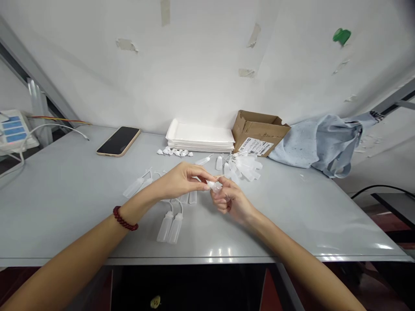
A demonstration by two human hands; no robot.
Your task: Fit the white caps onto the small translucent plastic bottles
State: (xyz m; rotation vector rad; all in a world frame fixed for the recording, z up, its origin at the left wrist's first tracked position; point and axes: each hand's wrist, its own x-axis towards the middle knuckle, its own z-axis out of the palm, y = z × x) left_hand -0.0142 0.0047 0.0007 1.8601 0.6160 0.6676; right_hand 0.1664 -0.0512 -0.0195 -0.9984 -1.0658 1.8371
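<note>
Grip of the left hand (181,179): thumb and fingers pinched nearly together at the left end of a small translucent bottle (215,187). Right-hand fingers (222,203) curl closed about its other end, partly hiding it. The bottle lies between both sets of fingertips, above the surface (259,237); two tube-tipped bottles (170,226) rest nearer the front edge.

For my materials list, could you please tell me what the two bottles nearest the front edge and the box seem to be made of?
The two bottles: probably plastic with a frosted finish; they look milky and translucent.
The box: most likely cardboard, matt, judging by its brown colour and creased edges.
</note>
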